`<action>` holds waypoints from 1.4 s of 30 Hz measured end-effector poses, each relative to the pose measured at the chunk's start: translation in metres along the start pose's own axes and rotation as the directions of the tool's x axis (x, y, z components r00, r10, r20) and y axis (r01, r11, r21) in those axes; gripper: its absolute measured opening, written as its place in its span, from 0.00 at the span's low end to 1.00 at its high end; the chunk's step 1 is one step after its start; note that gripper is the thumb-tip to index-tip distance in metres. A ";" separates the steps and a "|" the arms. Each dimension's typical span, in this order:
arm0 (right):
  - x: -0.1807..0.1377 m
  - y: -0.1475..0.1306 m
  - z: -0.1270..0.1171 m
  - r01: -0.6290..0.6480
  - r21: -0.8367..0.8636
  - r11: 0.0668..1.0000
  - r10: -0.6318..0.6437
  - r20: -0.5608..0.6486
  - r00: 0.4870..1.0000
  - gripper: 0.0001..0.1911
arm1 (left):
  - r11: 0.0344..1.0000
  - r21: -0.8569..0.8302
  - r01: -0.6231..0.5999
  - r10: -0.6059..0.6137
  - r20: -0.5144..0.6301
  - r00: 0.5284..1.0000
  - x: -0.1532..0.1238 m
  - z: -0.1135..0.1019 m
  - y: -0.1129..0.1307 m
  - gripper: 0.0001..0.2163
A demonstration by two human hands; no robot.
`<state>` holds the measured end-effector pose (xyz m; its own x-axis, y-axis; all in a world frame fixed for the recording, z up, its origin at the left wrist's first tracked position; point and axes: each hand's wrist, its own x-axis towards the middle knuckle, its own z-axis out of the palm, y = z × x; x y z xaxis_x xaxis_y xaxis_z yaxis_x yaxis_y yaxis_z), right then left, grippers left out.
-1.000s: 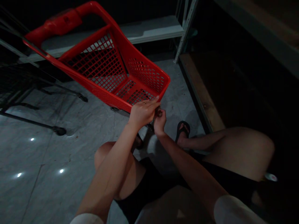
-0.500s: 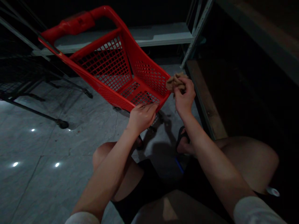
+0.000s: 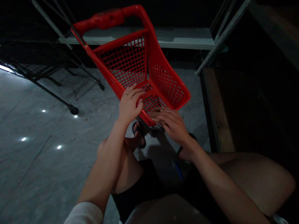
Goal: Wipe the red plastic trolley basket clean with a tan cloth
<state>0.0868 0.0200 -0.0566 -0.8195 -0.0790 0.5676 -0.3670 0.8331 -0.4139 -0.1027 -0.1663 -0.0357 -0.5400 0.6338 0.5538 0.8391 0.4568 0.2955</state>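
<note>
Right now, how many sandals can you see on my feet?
2. One sandal is on your left foot, near the red cart; the other is on your right foot, partly hidden by your right forearm.

A dark cart [image 3: 52,95] stands at left on the grey floor [image 3: 77,130]; a pale shelf [image 3: 184,43] crosses the back; a wooden beam [image 3: 220,116] runs along the right.

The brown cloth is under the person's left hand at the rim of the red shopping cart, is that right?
Not quite: the hand is wrong. The head view shows the brown cloth under the right hand, not the left hand. It is indeed at the rim of the red shopping cart.
</note>
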 end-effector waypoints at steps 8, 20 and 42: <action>-0.035 -0.033 -0.016 -0.109 -0.023 0.994 0.108 -0.045 0.993 0.12 | 0.989 -0.123 -0.077 0.055 -0.177 0.983 0.005 -0.009 0.000 0.18; -0.072 -0.112 -0.034 -0.247 -0.035 0.968 0.247 -0.018 0.969 0.27 | 0.975 -0.165 -0.148 0.087 -0.328 0.941 -0.031 -0.021 0.033 0.20; 0.104 0.059 0.028 -0.500 0.205 0.841 0.422 0.328 0.845 0.05 | 0.988 -0.150 -0.023 -0.002 -0.168 0.986 0.006 -0.002 0.052 0.12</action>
<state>-0.0328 0.0459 -0.0414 -0.9919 0.1052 0.0712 0.0107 0.6279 -0.7782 -0.0621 -0.1401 -0.0151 -0.5233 0.5191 0.6758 0.8518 0.3432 0.3959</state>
